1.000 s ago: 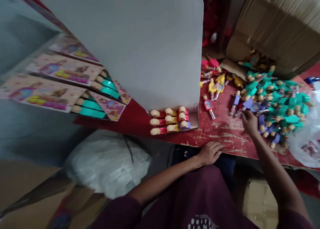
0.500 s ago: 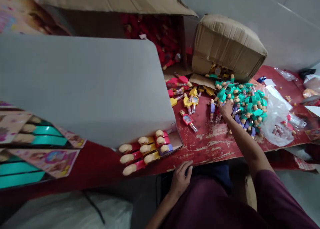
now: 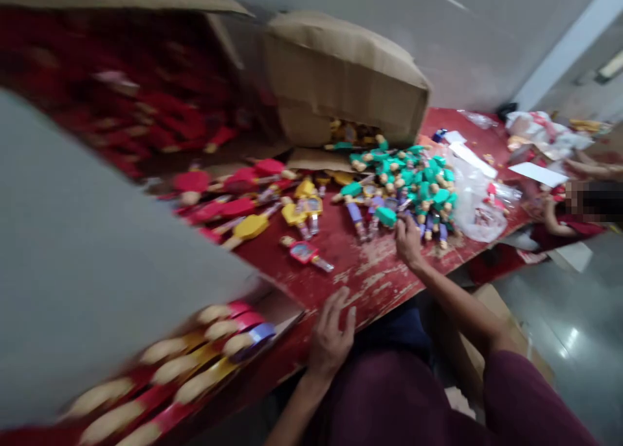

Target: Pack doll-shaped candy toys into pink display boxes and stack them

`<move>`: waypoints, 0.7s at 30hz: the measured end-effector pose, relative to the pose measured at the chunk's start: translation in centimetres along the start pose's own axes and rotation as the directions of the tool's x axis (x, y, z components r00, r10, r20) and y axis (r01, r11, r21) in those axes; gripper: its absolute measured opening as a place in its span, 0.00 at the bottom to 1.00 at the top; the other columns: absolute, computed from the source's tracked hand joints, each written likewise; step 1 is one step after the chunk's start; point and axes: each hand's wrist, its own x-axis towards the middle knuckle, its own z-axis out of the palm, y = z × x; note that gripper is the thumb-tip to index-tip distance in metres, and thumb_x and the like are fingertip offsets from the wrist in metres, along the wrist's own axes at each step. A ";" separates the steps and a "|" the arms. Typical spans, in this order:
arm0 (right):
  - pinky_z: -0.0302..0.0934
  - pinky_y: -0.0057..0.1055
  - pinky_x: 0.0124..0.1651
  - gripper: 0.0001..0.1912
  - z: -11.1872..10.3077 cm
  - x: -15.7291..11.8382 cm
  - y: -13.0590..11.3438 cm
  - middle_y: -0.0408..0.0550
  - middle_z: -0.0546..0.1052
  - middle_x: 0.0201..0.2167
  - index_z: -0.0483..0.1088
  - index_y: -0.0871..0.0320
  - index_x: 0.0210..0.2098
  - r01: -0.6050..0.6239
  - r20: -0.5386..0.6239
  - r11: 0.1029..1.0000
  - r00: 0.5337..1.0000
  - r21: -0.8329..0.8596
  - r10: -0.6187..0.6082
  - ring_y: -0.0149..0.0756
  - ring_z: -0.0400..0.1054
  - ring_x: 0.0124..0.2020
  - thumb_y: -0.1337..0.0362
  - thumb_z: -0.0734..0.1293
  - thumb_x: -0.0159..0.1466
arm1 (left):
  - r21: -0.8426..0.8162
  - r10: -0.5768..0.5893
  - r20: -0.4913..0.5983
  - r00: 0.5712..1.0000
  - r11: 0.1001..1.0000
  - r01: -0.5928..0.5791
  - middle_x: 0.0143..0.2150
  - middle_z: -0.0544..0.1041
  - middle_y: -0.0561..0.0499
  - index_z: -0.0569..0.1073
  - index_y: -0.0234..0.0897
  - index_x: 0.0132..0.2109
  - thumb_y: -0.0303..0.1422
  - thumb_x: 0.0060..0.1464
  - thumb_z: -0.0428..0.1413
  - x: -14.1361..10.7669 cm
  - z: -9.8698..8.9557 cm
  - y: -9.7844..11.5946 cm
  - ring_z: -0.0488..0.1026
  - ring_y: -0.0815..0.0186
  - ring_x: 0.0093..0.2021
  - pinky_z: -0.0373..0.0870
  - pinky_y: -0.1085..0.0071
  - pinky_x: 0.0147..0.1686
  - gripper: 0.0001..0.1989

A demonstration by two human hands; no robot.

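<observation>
Can't tell any grip in the blurry right hand [image 3: 407,240], curled beside a green toy [image 3: 386,217], with arm [image 3: 460,301] stretched out. Holds nothing in the open left hand [image 3: 331,335], by the edge of the surface [image 3: 357,267].

Dk maroon shirt [image 3: 389,400] is worn, seen approx 5 o'clock; plain R sleeve [image 3: 518,387], at 4 o'clock, is cut short nr elbow. Navy cloth [image 3: 409,329] is shown at lap. L hand [image 3: 332,335] & R hand [image 3: 409,241], 2 total, are left bare.
</observation>
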 end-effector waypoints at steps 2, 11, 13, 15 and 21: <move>0.64 0.28 0.34 0.22 -3.1 -4.4 1.8 0.43 0.72 0.26 0.71 0.58 0.45 -0.004 0.097 0.969 0.995 0.247 -0.021 0.34 0.68 0.28 0.53 0.51 0.73 | 0.070 0.143 -0.028 0.989 0.988 -0.141 0.62 0.75 0.35 0.62 0.36 0.71 0.30 0.63 0.60 2.8 0.3 0.9 0.74 0.49 0.62 0.74 0.50 0.60 0.32; 0.55 0.25 0.24 0.29 -13.1 -13.4 1.1 0.37 0.66 0.21 0.71 0.58 0.37 -0.202 0.432 0.770 0.896 0.605 -0.105 0.27 0.58 0.20 0.36 0.63 0.67 | -0.053 0.390 0.165 0.906 0.921 -0.386 0.49 0.80 0.40 0.51 0.42 0.76 0.26 0.67 0.53 4.6 1.6 3.2 0.78 0.52 0.45 0.75 0.57 0.48 0.35; 0.61 0.27 0.31 0.29 -14.1 -13.1 0.1 0.41 0.71 0.26 0.73 0.59 0.38 -0.085 0.428 0.792 0.873 0.604 -0.233 0.29 0.64 0.26 0.36 0.67 0.65 | -0.083 0.333 0.141 0.932 0.942 -0.324 0.51 0.79 0.39 0.51 0.44 0.76 0.26 0.67 0.53 3.7 1.4 3.2 0.78 0.52 0.46 0.76 0.57 0.46 0.36; 0.67 0.32 0.41 0.28 -14.7 -12.8 -1.3 0.46 0.75 0.34 0.74 0.59 0.39 0.137 0.379 0.792 0.821 0.595 -0.427 0.34 0.69 0.35 0.39 0.72 0.61 | -0.101 0.275 0.129 0.953 0.960 -0.263 0.52 0.79 0.39 0.50 0.44 0.77 0.27 0.68 0.51 2.8 0.4 3.9 0.78 0.52 0.47 0.76 0.59 0.45 0.35; 0.71 0.35 0.45 0.13 -13.9 -12.8 -4.6 0.50 0.80 0.44 0.73 0.51 0.51 0.413 0.383 0.723 0.644 0.554 -0.662 0.38 0.76 0.42 0.57 0.72 0.68 | -0.049 0.075 0.078 0.994 0.996 -0.071 0.55 0.79 0.39 0.52 0.41 0.75 0.32 0.71 0.48 1.5 -5.1 7.5 0.77 0.56 0.54 0.78 0.60 0.52 0.30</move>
